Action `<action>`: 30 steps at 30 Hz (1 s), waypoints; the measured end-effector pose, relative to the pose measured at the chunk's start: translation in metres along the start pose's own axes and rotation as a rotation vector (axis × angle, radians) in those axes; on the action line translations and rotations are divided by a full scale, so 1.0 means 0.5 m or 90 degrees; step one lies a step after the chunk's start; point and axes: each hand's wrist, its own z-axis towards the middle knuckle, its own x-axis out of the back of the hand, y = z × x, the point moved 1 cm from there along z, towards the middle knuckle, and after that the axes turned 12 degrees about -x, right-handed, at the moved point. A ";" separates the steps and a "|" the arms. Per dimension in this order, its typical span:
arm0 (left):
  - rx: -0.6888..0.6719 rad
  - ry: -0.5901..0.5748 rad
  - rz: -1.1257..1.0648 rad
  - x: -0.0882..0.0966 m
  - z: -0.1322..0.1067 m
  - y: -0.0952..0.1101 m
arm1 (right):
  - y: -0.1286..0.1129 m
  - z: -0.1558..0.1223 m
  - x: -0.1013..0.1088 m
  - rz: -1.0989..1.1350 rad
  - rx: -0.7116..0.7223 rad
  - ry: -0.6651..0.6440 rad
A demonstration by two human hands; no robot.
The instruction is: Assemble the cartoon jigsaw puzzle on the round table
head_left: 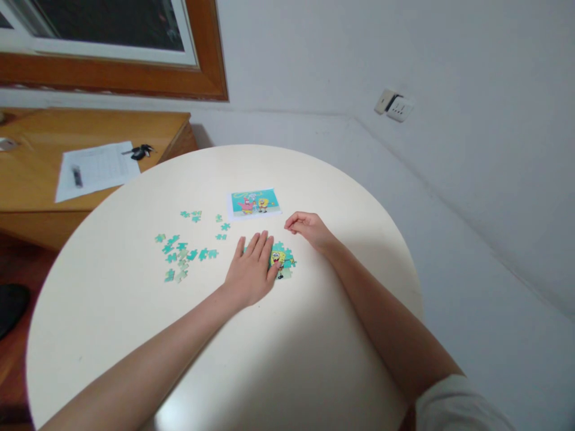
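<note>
My left hand (252,269) lies flat on a partly joined jigsaw puzzle (288,258), fingers stretched out, covering its left part. A yellow cartoon figure on a teal ground shows to the right of the thumb. Just above the puzzle's right side, my right hand (312,230) is closed, thumb and fingertips pressed together; whatever is between them, if anything, is hidden. Loose puzzle pieces (181,246) in teal and pale green lie scattered left of my left hand. Beyond both hands is a reference picture (254,202) of cartoon figures on white paper.
Everything stands on a round white table (135,335). Behind it at the left, a wooden desk (99,123) holds a printed sheet (101,167) and a bunch of keys (141,152). A wall with sockets (399,108) rises at the right, close to the table's edge.
</note>
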 end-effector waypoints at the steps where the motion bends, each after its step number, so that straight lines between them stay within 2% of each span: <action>1: 0.001 0.000 0.001 0.002 0.001 0.000 | 0.001 0.000 0.000 0.002 0.000 0.000; 5: 0.008 -0.002 -0.011 0.007 -0.002 0.006 | 0.003 0.000 0.002 0.007 0.003 0.003; 12: 0.003 -0.006 -0.038 0.002 -0.029 0.057 | 0.000 0.003 0.001 0.043 -0.016 0.007; 15: -0.003 0.048 -0.028 0.028 -0.027 0.057 | -0.003 0.002 -0.001 0.054 -0.017 0.007; 17: -0.040 0.119 -0.015 0.049 -0.024 0.052 | -0.003 0.002 -0.002 0.063 -0.014 0.002; 19: -0.089 0.149 -0.018 0.060 -0.022 0.049 | -0.003 0.002 -0.002 0.068 -0.013 -0.004; 22: -0.167 0.065 -0.042 0.046 -0.023 0.056 | -0.001 0.004 -0.001 0.071 -0.012 -0.006; 24: -0.187 -0.004 -0.050 0.026 -0.025 0.063 | 0.001 0.004 -0.001 0.075 -0.010 -0.003; 27: -0.183 -0.029 -0.049 0.004 -0.025 0.067 | 0.001 0.003 -0.001 0.081 -0.009 0.003; 30: -0.187 -0.024 -0.054 0.004 -0.025 0.066 | 0.000 0.001 -0.001 0.083 -0.017 0.007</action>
